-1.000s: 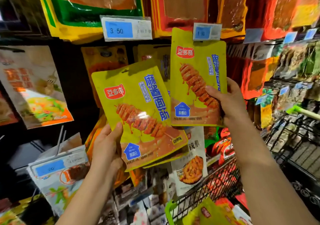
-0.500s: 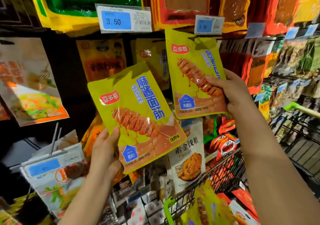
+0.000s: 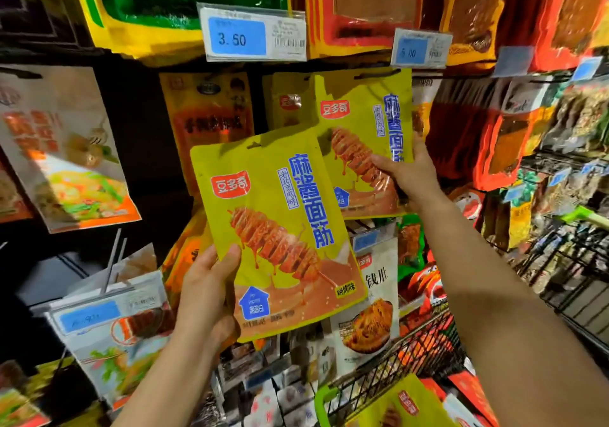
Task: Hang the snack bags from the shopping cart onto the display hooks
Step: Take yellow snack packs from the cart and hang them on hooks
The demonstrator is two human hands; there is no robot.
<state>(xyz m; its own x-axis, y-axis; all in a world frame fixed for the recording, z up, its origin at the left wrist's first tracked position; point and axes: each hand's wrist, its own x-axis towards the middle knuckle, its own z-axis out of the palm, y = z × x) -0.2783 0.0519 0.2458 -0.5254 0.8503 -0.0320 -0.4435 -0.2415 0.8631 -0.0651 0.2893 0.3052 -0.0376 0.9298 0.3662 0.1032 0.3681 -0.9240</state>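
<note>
My left hand (image 3: 206, 291) grips the lower left edge of a yellow snack bag (image 3: 276, 229) printed with a skewer picture, tilted in front of the rack. My right hand (image 3: 407, 176) pinches a second identical yellow bag (image 3: 362, 130) by its right side, with the bag's top edge up at a display hook (image 3: 379, 73) under the 5.00 price tag (image 3: 420, 47). More of the same yellow bags (image 3: 290, 103) hang behind it. The wire shopping cart (image 3: 389, 370) at the lower right holds another yellow bag (image 3: 402, 407) and red packs.
Rows of hanging snack packs fill the rack above and to the right. A 3.50 price tag (image 3: 252, 33) sits at the upper middle. White and orange bags (image 3: 66, 150) hang at the left, bare hook rods (image 3: 112, 262) below them. A green cart handle (image 3: 583, 217) shows at right.
My right hand has lifted its bag up and leftward to the hook under the 5.00 tag. My left hand has kept its bag and shifted it slightly toward the middle.
</note>
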